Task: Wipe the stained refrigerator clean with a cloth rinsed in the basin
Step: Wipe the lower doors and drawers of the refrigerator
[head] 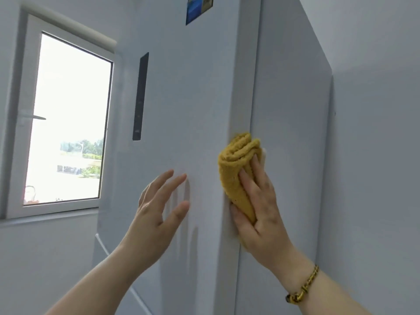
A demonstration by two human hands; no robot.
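A tall white refrigerator [195, 105] fills the middle of the head view, its front door facing me and its side panel running off to the right. My right hand [261, 205] presses a bunched mustard-yellow cloth [238, 162] against the door's right front edge, where door meets side panel. My left hand [159, 208] is spread with fingers apart, held close to or lightly on the door front, just left of the cloth. A faint yellowish mark [238, 128] shows on the edge just above the cloth. The basin is out of view.
A narrow dark control strip [140, 96] runs vertically on the door. A blue sticker [198, 7] sits near the top. A bright window with a white frame [68, 117] is at the left. A white wall [377, 155] stands close behind the refrigerator's right side.
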